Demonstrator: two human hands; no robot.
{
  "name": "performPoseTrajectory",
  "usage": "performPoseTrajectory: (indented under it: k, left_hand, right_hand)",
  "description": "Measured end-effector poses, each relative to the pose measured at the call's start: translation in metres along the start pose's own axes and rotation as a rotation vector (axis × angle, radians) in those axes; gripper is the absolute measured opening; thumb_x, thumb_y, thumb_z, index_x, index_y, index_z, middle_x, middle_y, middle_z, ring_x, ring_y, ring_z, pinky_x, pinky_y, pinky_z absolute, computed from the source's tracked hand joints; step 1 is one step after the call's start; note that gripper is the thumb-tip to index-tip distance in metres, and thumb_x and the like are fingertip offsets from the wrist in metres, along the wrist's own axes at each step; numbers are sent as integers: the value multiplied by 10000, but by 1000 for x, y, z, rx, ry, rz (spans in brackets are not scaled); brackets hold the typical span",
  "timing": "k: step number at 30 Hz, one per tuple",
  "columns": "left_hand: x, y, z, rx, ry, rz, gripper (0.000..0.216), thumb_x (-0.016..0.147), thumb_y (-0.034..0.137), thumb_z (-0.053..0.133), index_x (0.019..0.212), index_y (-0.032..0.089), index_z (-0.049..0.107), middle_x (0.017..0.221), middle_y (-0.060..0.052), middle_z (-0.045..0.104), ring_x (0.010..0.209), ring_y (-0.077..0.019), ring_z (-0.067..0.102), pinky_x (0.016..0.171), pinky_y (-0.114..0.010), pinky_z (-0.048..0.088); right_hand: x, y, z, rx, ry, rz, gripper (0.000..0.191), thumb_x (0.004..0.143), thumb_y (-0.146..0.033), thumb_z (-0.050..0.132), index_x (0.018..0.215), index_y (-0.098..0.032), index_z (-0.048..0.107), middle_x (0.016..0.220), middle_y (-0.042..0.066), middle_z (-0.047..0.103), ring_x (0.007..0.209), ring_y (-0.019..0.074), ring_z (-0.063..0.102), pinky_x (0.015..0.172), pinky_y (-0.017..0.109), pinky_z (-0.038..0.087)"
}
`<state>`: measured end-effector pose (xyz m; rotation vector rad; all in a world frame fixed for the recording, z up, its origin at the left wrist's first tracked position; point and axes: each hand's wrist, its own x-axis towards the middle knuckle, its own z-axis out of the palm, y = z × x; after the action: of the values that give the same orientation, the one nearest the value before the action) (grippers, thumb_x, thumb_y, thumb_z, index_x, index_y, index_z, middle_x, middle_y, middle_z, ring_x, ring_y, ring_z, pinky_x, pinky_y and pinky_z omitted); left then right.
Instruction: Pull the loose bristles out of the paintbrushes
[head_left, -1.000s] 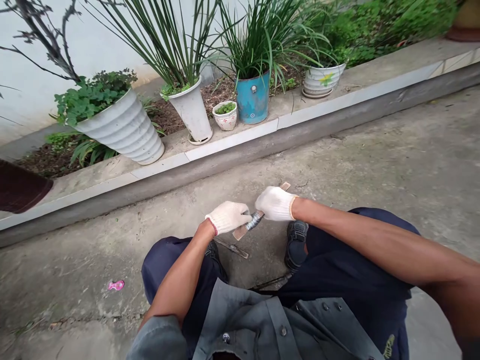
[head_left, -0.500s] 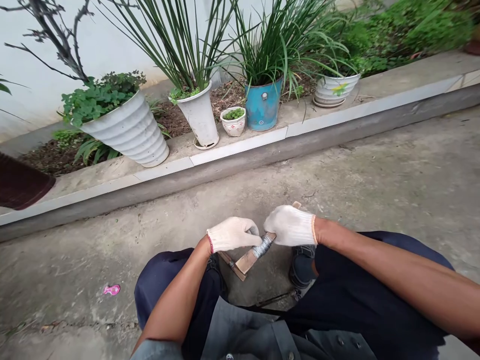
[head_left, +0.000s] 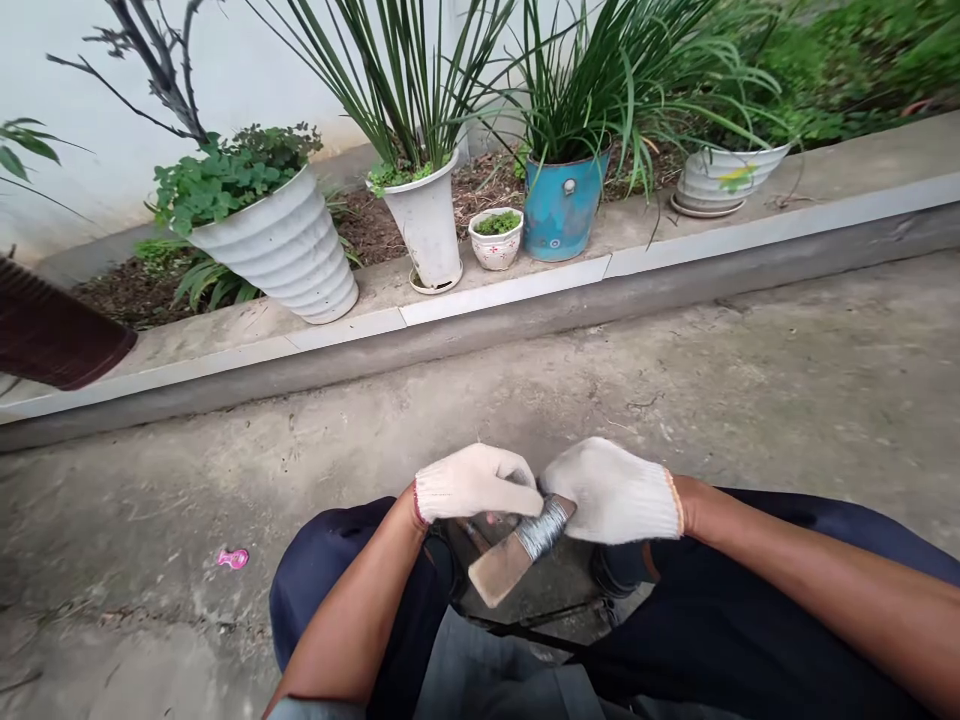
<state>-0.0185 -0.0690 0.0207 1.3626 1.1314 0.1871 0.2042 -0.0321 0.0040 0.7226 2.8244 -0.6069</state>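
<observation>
My right hand [head_left: 611, 490], in a white knit glove, is closed round a flat strip of wood [head_left: 501, 570] that slants down to the left with its rounded end free. Silvery wire [head_left: 546, 525] is wound in tight turns about the strip, just left of that grip. My left hand [head_left: 476, 485], gloved too, has thumb and forefinger pinched together at the upper edge of the winding; any loose wire end is too fine to see. Behind the strip, partly covered, lies another brown wooden piece [head_left: 474, 535].
A low tiled ledge [head_left: 502, 300] runs across ahead, bearing a ribbed white pot [head_left: 285, 255], a tall white pot [head_left: 426, 225], a small pot [head_left: 496, 245], a blue bucket [head_left: 564, 205] and a white bowl planter [head_left: 727, 180]. A pink scrap [head_left: 233, 558] lies on the concrete.
Both hands and the wire-wound strip have come lower and nearer to me. The right hand has also shifted right, and the camera view has turned slightly left.
</observation>
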Motion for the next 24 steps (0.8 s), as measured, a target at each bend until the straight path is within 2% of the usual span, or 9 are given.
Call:
performPoseTrajectory:
  k: [4, 6, 9, 13, 16, 20, 24]
  left_hand:
    - [20, -13, 1, -203, 234, 139, 341, 831, 485, 701, 816, 145, 680, 719, -1, 634, 641, -112, 566, 603, -228, 440]
    - [35, -21, 3, -305, 276, 153, 376, 857, 509, 657, 759, 148, 620, 647, -5, 597, 588, -114, 549, 587, -243, 444]
    - [50, -27, 7, -295, 333, 165, 445, 931, 511, 519, 625, 190, 482, 525, 19, 482, 504, -99, 482, 566, -244, 430]
    - [49, -22, 10, -120, 488, 154, 348, 957, 393, 466, 679, 189, 507, 636, -2, 570, 592, -120, 549, 609, -244, 448]
    - [39, -14, 11, 83, 492, 139, 313, 972, 363, 456, 733, 187, 555, 705, -12, 623, 654, -141, 580, 626, -255, 430]
    - [28, -9, 10, 248, 529, 103, 316, 943, 449, 541, 773, 188, 588, 749, -14, 648, 677, -157, 575, 579, -267, 366]
    - [24, -4, 13, 206, 550, 29, 422, 885, 575, 620, 739, 179, 622, 710, -20, 634, 679, -171, 580, 562, -271, 353]
  right_hand:
    - [4, 3, -5, 242, 79, 175, 335, 867, -512, 615, 770, -200, 692, 774, 59, 745, 736, 214, 694, 607, 278, 363]
    - [8, 4, -9, 448, 131, 272, 425, 841, -623, 644, 843, -205, 717, 801, 37, 756, 772, 212, 698, 627, 262, 397]
    - [13, 7, -11, 651, 172, 358, 458, 820, -662, 654, 829, -208, 717, 742, 9, 735, 724, 181, 672, 614, 242, 408]
    - [19, 13, -6, 729, 155, 461, 464, 814, -656, 646, 794, -193, 685, 659, 20, 695, 593, 158, 616, 553, 250, 386]
    - [21, 17, -1, 753, 149, 463, 474, 837, -650, 627, 797, -179, 665, 653, 45, 694, 580, 164, 616, 557, 259, 398]
    - [24, 19, 5, 699, 170, 435, 406, 894, -565, 586, 773, -182, 645, 644, 54, 697, 576, 166, 611, 568, 271, 396]
    - [32, 23, 16, 682, 198, 378, 321, 878, -496, 613, 775, -194, 643, 661, 50, 701, 610, 187, 621, 608, 297, 429]
